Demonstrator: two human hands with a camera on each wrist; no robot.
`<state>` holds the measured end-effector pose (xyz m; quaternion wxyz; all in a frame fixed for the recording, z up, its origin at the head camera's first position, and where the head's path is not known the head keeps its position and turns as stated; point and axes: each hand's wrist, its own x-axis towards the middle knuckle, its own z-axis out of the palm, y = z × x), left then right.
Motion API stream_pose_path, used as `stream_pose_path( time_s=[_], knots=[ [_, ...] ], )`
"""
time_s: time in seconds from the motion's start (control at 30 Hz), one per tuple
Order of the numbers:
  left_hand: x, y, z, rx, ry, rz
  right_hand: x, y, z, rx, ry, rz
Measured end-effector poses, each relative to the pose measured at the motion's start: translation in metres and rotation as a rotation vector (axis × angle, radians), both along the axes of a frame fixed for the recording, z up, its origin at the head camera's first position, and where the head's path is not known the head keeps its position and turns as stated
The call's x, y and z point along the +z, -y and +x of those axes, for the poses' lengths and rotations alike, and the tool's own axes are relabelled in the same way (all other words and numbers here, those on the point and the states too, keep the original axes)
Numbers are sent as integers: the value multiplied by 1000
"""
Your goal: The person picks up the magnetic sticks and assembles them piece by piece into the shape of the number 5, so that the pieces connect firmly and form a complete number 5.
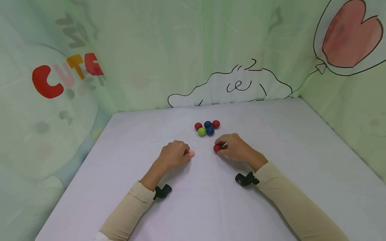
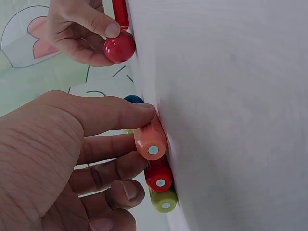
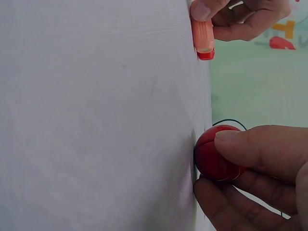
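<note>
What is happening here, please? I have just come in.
A person works at a pale table. Their left hand pinches an orange cylinder, with a red cylinder and a green cylinder close by. Their right hand holds a red ball. Farther away, a green ball, two blue balls and two red balls sit in a cluster.

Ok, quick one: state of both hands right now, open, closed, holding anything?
Left hand: closed, pinching an orange cylinder.
Right hand: closed, pinching a glossy red ball.
</note>
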<state>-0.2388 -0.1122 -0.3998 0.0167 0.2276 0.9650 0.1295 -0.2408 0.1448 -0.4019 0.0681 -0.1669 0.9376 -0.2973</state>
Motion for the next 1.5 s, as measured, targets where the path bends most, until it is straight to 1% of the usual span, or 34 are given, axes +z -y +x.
stream_pose_path(
  time_s=[0.13, 0.27, 0.43, 0.63, 0.83, 1.0, 1.23, 1.5],
  knots=[
    [0, -1, 0, 1, -17, -16, 0, -1, -1, -2, 8, 1],
    [1, -3, 0, -3, -57, -19, -1, -1, -2, -2, 7, 4],
    [3, -9, -1, -19, -91, 24, -3, -1, -2, 1, -4, 1],
    [4, -20, -7, -51, -109, 60, -4, -2, -2, 4, -15, -5],
    [5, -31, -13, -62, -87, 54, -4, -2, -1, 26, -40, 8],
    [4, -39, -17, -69, -64, 77, -3, -3, -1, 33, -49, 5],
    [1, -47, -22, -69, -54, 71, -4, -4, -1, 33, -57, -12],
    [-3, -54, -23, -100, -30, 86, -4, -4, 0, 49, -85, -25]
  ],
)
